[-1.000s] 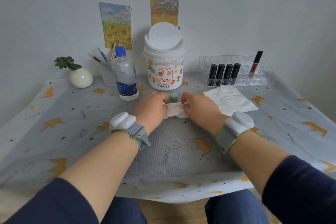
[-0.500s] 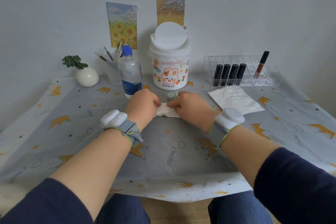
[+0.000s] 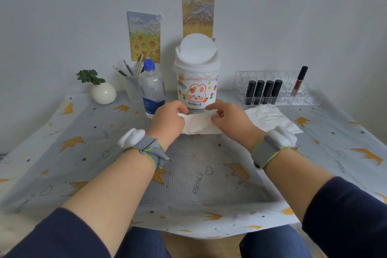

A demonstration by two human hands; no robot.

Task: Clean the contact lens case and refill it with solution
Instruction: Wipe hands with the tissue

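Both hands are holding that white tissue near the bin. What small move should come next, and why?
Probably fold the tissue into a smaller pad for wiping. The left hand and right hand each grip one end, so it is spread crumpled between them. The lens case is not visible; the solution bottle stands capped.

Left of frame centre, the left hand (image 3: 167, 120) partly hid the base of the clear blue-capped solution bottle (image 3: 151, 87); its label text was illegibly small.

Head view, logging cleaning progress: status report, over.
Left hand and right hand both pinch crumpled white paper tissue. Lens case not visible. Clear blue-capped solution bottle upright, capped, behind left hand. White rabbit-print bin close behind.
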